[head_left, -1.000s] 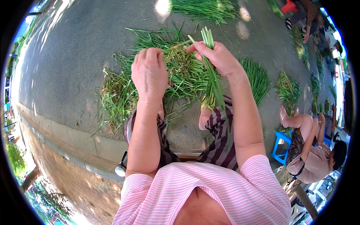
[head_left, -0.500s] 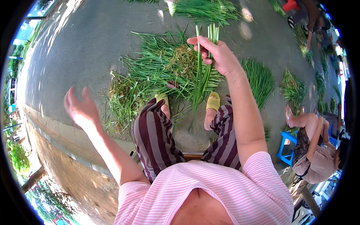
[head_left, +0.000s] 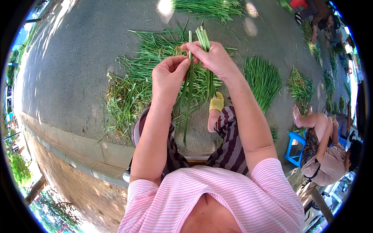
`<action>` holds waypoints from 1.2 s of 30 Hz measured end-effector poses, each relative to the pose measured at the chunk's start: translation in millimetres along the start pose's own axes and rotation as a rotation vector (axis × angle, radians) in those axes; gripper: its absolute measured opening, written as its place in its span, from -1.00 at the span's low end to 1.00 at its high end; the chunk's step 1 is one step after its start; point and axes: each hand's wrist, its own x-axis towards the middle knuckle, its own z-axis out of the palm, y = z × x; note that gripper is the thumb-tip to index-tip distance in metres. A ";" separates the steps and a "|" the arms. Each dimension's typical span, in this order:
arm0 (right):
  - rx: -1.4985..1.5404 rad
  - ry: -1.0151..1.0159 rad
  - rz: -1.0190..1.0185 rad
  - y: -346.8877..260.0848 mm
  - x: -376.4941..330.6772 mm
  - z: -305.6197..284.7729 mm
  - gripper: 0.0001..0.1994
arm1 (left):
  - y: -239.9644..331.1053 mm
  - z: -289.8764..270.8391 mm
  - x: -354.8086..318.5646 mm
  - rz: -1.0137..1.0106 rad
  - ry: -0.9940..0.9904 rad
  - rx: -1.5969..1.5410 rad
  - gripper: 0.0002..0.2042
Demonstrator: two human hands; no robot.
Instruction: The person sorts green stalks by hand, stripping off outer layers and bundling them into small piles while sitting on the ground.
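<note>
My right hand (head_left: pixel 217 60) holds a small bunch of chives (head_left: pixel 203 37) upright, pale stem ends at the top and green leaves hanging below. Between its thumb and forefinger, one stalk (head_left: pixel 190 39) stands a little apart from the bunch. My left hand (head_left: pixel 168 79) is closed in a pinch on that stalk, just below the right fingertips. The stalk's long leaves (head_left: pixel 188 105) droop towards my knees. Under both hands lies a loose heap of chives (head_left: pixel 143 58) on the ground, with yellowed trimmings (head_left: pixel 118 93) at its left side.
A neat pile of chives (head_left: pixel 262 81) lies to the right, another (head_left: pixel 208 8) farther ahead. A yellow slipper (head_left: pixel 217 101) is on my foot. At the right, a person (head_left: pixel 324 155) sits by a blue stool (head_left: pixel 295 149). A kerb (head_left: pixel 77 155) runs along the left.
My left hand has come in from the far left and now pinches a stalk at the bunch. My right hand has shifted slightly left and down, still holding the chives.
</note>
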 end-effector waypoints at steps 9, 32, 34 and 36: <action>0.050 0.157 0.022 2.9 6.9 7.1 -0.74 | -5.2 6.0 5.9 0.236 0.129 0.382 -0.79; 0.009 0.267 -0.084 19.0 18.8 6.6 -0.75 | -3.9 -4.2 20.3 -0.002 0.022 -0.072 -0.78; 0.117 0.240 -0.010 8.7 13.0 8.8 -0.75 | -4.8 -2.6 20.8 0.053 0.046 0.047 -0.77; 0.071 0.221 -0.056 14.7 15.8 8.7 -0.73 | 0.0 1.2 18.6 0.090 0.049 0.151 -0.78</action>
